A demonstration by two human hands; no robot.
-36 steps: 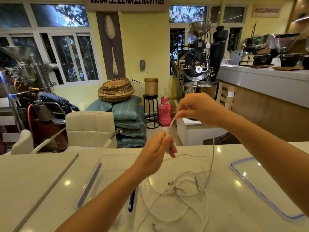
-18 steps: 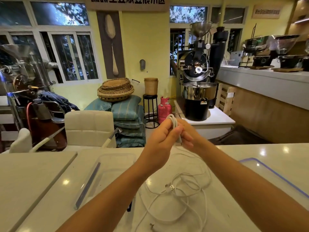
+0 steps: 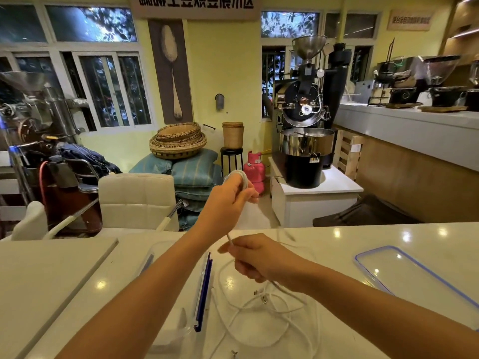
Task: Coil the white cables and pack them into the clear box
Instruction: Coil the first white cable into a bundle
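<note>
Left hand (image 3: 228,195) raised, fingers closed around a small coil of white cable (image 3: 239,177), right hand (image 3: 255,257) lower, pinching the same cable's trailing length, loose cables (image 3: 261,314) on the counter (image 3: 324,244) beside the clear box (image 3: 202,288)

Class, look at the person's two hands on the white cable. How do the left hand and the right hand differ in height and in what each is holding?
The left hand is raised well above the counter; the right hand sits low, just over it. The left hand grips a small wound coil; the right hand pinches a straight run of the white cable. Both are closed on the same cable, and the rest lies loose on the counter.
</note>
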